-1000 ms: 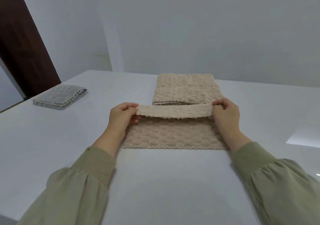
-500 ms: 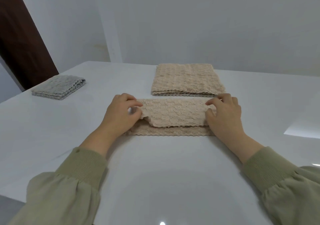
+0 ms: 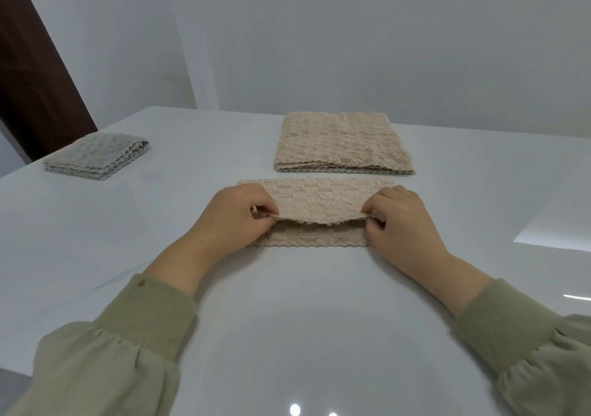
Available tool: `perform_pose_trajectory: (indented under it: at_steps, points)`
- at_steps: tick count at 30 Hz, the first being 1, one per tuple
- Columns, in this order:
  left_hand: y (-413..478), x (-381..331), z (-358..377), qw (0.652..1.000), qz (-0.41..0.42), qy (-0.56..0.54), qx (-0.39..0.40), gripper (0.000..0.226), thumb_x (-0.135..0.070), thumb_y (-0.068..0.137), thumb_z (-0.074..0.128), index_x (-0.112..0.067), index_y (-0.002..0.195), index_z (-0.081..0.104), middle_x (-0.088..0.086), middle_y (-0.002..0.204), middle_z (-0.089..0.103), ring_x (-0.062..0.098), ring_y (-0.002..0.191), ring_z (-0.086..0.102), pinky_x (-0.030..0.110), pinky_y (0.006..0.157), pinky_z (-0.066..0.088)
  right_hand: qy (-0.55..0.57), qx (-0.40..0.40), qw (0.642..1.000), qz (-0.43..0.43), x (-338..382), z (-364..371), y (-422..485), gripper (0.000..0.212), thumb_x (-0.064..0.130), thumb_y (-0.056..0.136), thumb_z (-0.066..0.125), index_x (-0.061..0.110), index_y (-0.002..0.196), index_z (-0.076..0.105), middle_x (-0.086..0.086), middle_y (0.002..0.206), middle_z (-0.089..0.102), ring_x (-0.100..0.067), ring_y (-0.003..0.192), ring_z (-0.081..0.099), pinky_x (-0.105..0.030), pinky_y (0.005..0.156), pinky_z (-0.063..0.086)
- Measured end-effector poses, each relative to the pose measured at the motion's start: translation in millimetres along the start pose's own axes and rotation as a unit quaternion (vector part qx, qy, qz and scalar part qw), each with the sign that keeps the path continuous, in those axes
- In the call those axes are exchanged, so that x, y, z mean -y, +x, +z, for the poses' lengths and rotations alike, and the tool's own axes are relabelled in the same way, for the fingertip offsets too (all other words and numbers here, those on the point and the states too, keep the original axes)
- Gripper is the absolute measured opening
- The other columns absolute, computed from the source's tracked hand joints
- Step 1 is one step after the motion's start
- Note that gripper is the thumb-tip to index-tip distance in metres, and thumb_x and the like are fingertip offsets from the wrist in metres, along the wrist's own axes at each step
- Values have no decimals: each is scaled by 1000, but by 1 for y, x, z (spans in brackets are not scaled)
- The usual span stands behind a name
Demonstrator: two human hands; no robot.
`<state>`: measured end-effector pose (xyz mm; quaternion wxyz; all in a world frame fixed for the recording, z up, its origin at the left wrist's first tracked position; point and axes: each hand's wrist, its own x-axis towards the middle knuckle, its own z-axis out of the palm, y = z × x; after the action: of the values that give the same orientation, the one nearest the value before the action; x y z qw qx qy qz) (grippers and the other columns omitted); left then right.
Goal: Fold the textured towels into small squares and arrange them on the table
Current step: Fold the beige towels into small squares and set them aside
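Head view: At centre frame, a person's left hand (image 3: 228,220) and right hand (image 3: 406,223) each pinch one end of a beige towel (image 3: 319,201) on a white table (image 3: 287,303). The thumb and curled fingers of each hand close on the top layer's loose edge. That edge hangs just above the bottom layer, sagging a little in the middle, and the bottom layer's scalloped near hem shows just below it in the frame.

The towel is a narrow band. Its long axis runs left to right across the frame, and it sits squarely between the two hands, which are about equally near it. The fold line lies along the far side, toward the top of the frame. The lengthwise fold looks almost closed, with the held edge yet to be laid on the hem below. Judging from the task, a short fold across the band, one end over the other, would then make the small square.

Just beyond the band, above centre and apart from it, lies a wider folded towel (image 3: 342,144) of the same beige. A grey towel (image 3: 96,155), already folded into a small square, rests well apart at the left edge of the frame. Green sleeves (image 3: 150,313) fill both lower corners.
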<state>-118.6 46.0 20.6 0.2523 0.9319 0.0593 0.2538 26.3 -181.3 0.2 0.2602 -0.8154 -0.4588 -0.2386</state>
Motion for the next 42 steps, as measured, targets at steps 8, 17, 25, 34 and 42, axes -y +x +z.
perform_pose_trajectory:
  at_steps: [8,17,25,34,42]
  points:
    - [-1,4,-5,994,-46,-22,98,36,1,71,70,-33,64,64,-14,73,63,2,69,56,12,66,43,35,8,998,-49,5,-2,-2,18,1,62,50,11,71,62,0,66,54,-21,69,46,-33,66,40]
    - [-2,0,-10,988,-65,-49,130,30,5,69,66,-24,63,66,-10,72,63,0,67,56,12,65,43,52,49,993,-96,4,-2,-3,26,12,65,34,13,66,61,3,63,53,-21,67,47,-29,66,37]
    - [2,-23,19,985,102,108,91,34,-55,68,59,-22,76,64,-11,81,57,7,81,49,24,72,41,50,95,990,-88,1,1,-4,23,2,63,46,16,68,64,5,66,54,-11,71,39,-25,68,33]
    - [6,-35,50,971,195,113,81,29,-35,80,49,-16,77,70,-3,76,60,19,72,57,34,56,50,63,86,991,-80,-5,-4,-11,24,0,65,54,14,81,63,10,74,48,-12,74,40,-16,69,30]
    - [2,-33,49,979,178,79,62,14,-25,77,62,-16,79,73,-5,78,63,12,74,58,23,61,46,22,40,998,-40,-27,-21,-25,25,-10,60,58,11,72,63,0,71,60,-18,74,47,-25,67,39]
